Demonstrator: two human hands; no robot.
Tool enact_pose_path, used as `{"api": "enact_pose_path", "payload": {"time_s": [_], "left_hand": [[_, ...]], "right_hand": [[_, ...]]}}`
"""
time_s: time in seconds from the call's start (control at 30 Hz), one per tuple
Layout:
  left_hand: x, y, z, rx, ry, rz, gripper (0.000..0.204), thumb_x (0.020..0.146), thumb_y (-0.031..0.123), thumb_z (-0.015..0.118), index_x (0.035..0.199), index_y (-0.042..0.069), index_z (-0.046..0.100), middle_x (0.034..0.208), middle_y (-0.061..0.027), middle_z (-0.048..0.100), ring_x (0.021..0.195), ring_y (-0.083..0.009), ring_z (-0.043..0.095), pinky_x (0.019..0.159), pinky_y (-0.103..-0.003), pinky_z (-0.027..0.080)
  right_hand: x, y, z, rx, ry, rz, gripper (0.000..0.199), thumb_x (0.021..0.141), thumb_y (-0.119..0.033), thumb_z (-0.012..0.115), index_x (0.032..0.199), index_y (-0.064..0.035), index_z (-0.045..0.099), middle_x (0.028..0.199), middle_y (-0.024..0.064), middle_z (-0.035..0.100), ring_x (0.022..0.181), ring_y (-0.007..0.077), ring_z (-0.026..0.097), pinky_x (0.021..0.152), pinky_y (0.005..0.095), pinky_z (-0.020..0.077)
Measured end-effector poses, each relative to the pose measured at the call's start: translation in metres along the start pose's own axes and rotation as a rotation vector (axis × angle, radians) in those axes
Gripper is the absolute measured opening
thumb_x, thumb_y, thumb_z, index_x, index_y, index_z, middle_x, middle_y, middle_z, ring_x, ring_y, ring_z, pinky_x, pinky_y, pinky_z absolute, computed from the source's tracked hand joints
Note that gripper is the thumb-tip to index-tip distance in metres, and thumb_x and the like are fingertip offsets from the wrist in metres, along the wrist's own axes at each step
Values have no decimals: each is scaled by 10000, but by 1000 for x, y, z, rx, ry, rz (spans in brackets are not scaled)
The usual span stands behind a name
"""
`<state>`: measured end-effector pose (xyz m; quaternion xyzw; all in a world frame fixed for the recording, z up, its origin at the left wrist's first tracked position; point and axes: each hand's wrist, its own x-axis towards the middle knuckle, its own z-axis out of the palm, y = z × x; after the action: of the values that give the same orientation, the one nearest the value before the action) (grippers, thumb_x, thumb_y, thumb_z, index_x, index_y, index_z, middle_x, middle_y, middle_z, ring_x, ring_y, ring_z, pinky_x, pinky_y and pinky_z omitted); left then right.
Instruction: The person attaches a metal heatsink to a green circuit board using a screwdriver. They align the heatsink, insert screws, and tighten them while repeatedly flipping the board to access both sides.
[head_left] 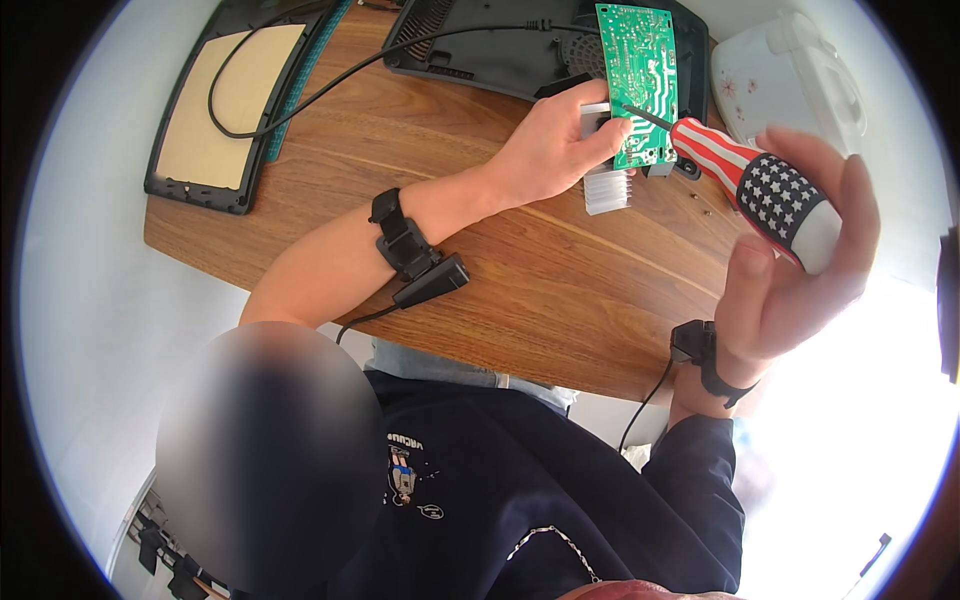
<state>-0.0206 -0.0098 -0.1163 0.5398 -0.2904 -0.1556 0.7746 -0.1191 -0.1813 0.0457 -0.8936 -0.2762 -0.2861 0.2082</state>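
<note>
1. The left hand (545, 150) has its grip closed on the green circuit board (640, 60), over the desk's (570, 280) far right part, overlapping the black housing (480, 45).
2. The right hand (800, 305) loosely grasps the striped screwdriver (720, 160); its tip is at the board, contact unclear.
3. Wood shows from board to near edge, leaving room.
4. A black-framed panel (235, 110) sits at the left edge.

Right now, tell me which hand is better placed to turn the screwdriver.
Likely the right hand: it is at the handle end of the screwdriver, whose shaft reaches over the green circuit board, while the left hand holds that board.
</note>
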Motion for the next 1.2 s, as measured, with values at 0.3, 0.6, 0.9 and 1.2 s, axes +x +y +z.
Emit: {"api": "enact_pose_path", "payload": {"time_s": [0.3, 0.6, 0.9, 1.2], "left_hand": [[-1, -4, 2, -31, 39, 40, 380, 1075, 170, 557, 1384, -1, 416, 1197, -116, 668, 997, -168, 708, 844, -332, 602], [1, -4, -1, 21, -8, 15, 428, 1071, 160, 560, 1423, -10, 385, 1242, -124, 643, 994, -175, 703, 862, -356, 621], [1, -3, 0, -43, -13, 7, 414, 1075, 152, 545, 1429, -3, 395, 1217, -113, 655, 974, -179, 709, 842, -348, 622], [5, -8, 3, -34, 20, 35, 413, 1078, 153, 543, 1427, -13, 397, 1194, -111, 665, 970, -182, 702, 859, -357, 615]], "right_hand": [[1, -4, -4, -127, -48, -27, 551, 997, -230, 666, 1465, -22, 463, 1238, 263, 661, 1184, 365, 665, 967, 414, 571], [1, -2, 5, 3, 91, 18, 529, 987, -371, 662, 1290, 55, 581, 1252, 217, 673, 1187, 362, 664, 972, 398, 556], [2, 3, 8, -18, 157, -42, 671, 917, -499, 749, 1310, 21, 588, 1135, 176, 683, 1036, 287, 677, 890, 367, 558], [6, 2, 6, 101, 129, 47, 595, 1018, -384, 637, 1405, 43, 489, 1147, 231, 678, 1054, 333, 690, 910, 393, 565]]}}
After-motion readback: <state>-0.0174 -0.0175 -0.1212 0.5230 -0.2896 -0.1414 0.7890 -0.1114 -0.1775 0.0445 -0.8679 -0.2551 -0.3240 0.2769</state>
